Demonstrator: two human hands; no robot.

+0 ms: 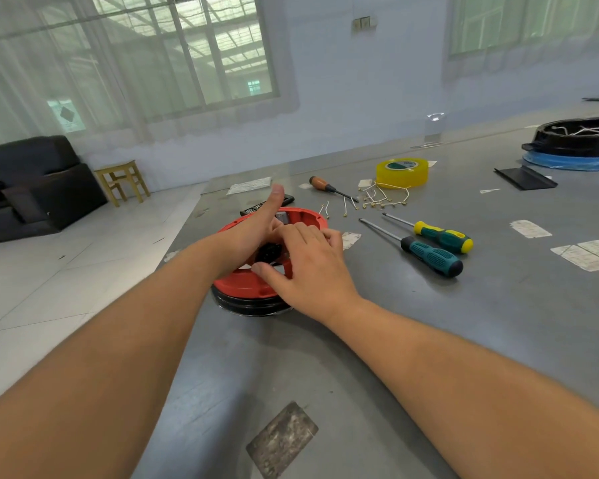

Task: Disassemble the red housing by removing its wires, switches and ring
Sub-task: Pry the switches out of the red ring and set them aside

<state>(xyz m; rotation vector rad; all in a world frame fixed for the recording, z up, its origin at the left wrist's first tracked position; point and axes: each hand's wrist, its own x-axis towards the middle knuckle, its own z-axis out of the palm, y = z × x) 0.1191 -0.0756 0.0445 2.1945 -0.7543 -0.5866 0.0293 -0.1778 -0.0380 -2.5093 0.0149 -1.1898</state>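
Observation:
The round red housing (246, 283) lies on the grey table on top of a black ring (253, 305). My left hand (253, 233) reaches into the housing with its thumb stuck up; its fingers are hidden inside. My right hand (308, 261) lies over the housing's right side, fingers curled into the middle by a black part (268, 252). What the fingers hold is hidden. Several loose white wires with brass ends (370, 198) lie on the table beyond the housing.
Two green-handled screwdrivers (429, 248) lie to the right of the housing and a wooden-handled one (329, 188) behind it. A yellow tape roll (402, 172) sits further back. A black tub on a blue base (574, 146) stands far right. The table's left edge runs close to the housing.

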